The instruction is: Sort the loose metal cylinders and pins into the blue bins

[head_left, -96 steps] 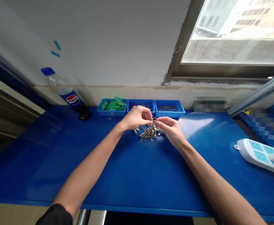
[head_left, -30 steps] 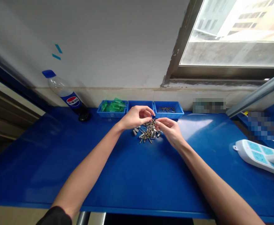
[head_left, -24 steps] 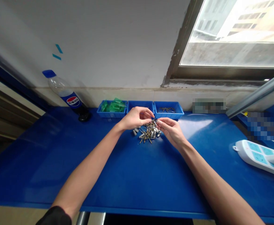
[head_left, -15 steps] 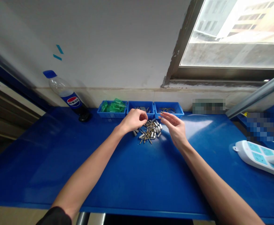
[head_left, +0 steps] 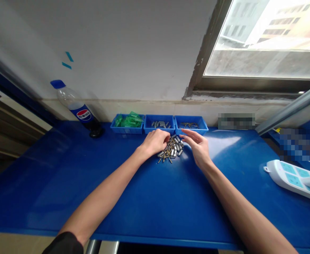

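A heap of small metal parts (head_left: 174,151), brass-tipped pins and short silver cylinders mixed together, lies on the blue table. My left hand (head_left: 156,141) is at the heap's left side with its fingers curled down into it; what the fingertips pinch, if anything, is hidden. To the right of the heap, my right hand (head_left: 198,143) hovers with fingers stretched and the thumb apart, nothing visible between them. Behind the hands stand the middle blue bin (head_left: 159,131) with silver cylinders and the right blue bin (head_left: 194,132) with thin pins.
The left blue bin (head_left: 127,131) holds green plastic pieces. A cola bottle (head_left: 82,113) stands by the wall at the left. At the right lies a white power strip (head_left: 279,178). A slanted metal pole (head_left: 290,106) rises beside the table (head_left: 149,211).
My left hand has moved slightly right and down into the heap, uncovering the middle bin's cylinders. My right hand stays almost in place, its fingers slightly shifted.
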